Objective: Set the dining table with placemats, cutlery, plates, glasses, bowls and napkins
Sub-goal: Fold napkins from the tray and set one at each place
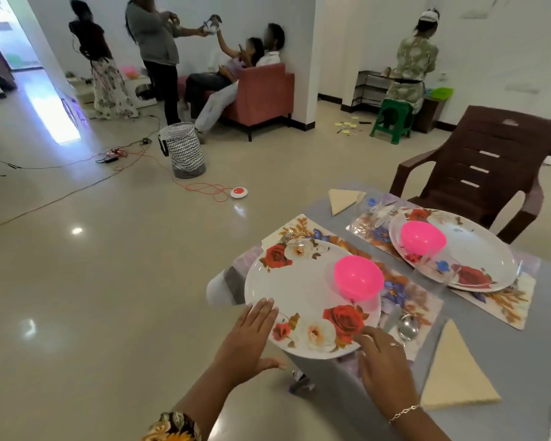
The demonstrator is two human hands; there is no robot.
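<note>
Both hands sit at the near rim of the near plate (293, 291). The left hand (251, 332) is flat and open, its straight fingertips touching the plate's left edge. The right hand (385, 367) rests relaxed fingers on the rim by the rose pattern, gripping nothing. This looks like nudging: the plate seems to overhang the near-left corner of the surface (506, 361), so pushing it back onto its floral placemat (422, 302) would steady it.

A pink bowl (358, 276) stands on the plate's right side. A knife (391, 318) and spoon (407, 326) lie just right of the plate, and a fork (286, 233) lies at its far edge. A folded napkin (455, 374) lies to the right, apart from the placemat.

Farther along, a second plate (484, 249) carries another pink bowl (422, 238) and a glass (439, 265), with a second napkin (342, 198) beyond, so the task looks nearly finished.

A brown chair (487, 160) stands at the far side. Across the glossy floor (108, 281) are a patterned basket (181, 151), trailing cables, a pink sofa (261, 90) and several people.
</note>
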